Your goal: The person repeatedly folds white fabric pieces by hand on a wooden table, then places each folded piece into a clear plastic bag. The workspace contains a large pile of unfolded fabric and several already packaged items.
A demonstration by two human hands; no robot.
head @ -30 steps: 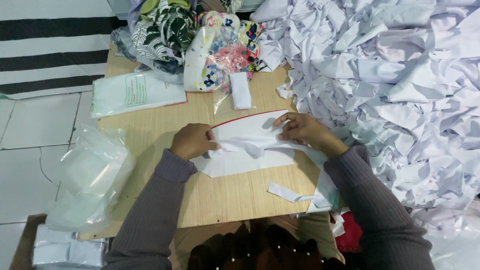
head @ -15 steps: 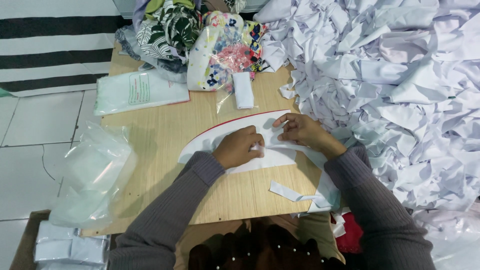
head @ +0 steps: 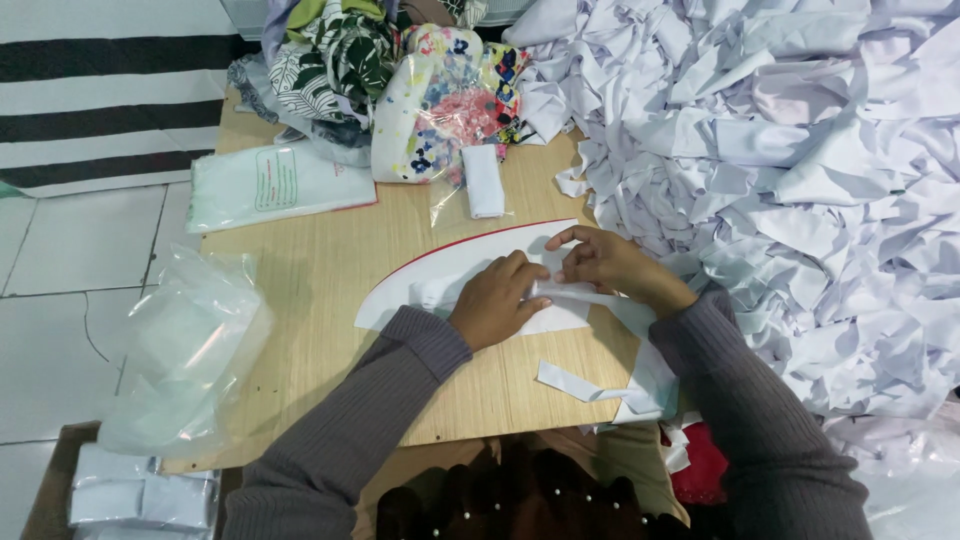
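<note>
Folding a white cloth strip [head: 585, 292] on the curved white card template [head: 440, 280], mid-fold.
Left hand [head: 497, 300] presses flat beside right hand [head: 600, 262], fingertips seemingly pinching the strip's end (partly hidden); next, crease needs firm pressing.

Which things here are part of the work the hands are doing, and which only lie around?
In the work:
left hand
right hand
white fabric strip
curved white pattern piece

Lying about:
heap of white cloth
floral fabrics
clear plastic bags
flat packet
small folded white piece
</note>
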